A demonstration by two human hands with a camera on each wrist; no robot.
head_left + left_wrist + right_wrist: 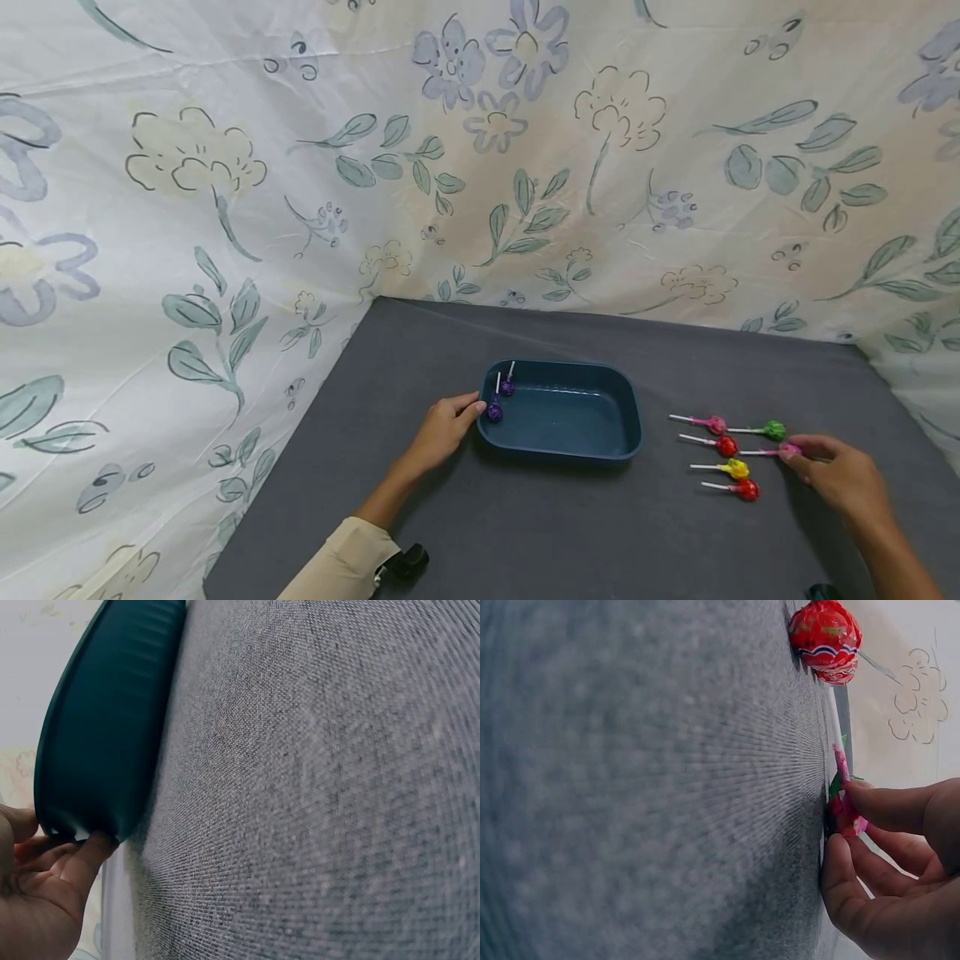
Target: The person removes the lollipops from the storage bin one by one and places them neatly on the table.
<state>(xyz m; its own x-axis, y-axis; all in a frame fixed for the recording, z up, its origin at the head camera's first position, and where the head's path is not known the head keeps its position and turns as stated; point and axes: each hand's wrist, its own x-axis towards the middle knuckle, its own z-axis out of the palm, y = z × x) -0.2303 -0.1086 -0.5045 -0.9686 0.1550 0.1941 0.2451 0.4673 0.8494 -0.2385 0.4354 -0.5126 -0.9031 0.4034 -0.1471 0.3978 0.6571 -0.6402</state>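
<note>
Narrowly parted, left fingers [459,402] pinch a blue tray [570,417], right fingers [819,443] a pink lollipop [787,449]. Print on a red lollipop [825,634] is illegible.

Left hand [441,432]: bare, I see.
Left sleeve [337,560]: beige cloth, lightly creased near its end.
Black block [408,563]: rounded, beside that sleeve's end.
Right hand [843,477]: bare to me, forearm [891,550] too.

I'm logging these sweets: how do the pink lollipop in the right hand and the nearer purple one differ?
The right hand pinches the pink lollipop; the purple lollipop is unheld. The pink one is outside the tray, the purple one inside. The pink one's stick points toward the tray, the purple one's toward its far rim. Both have round heads on sticks.
</note>
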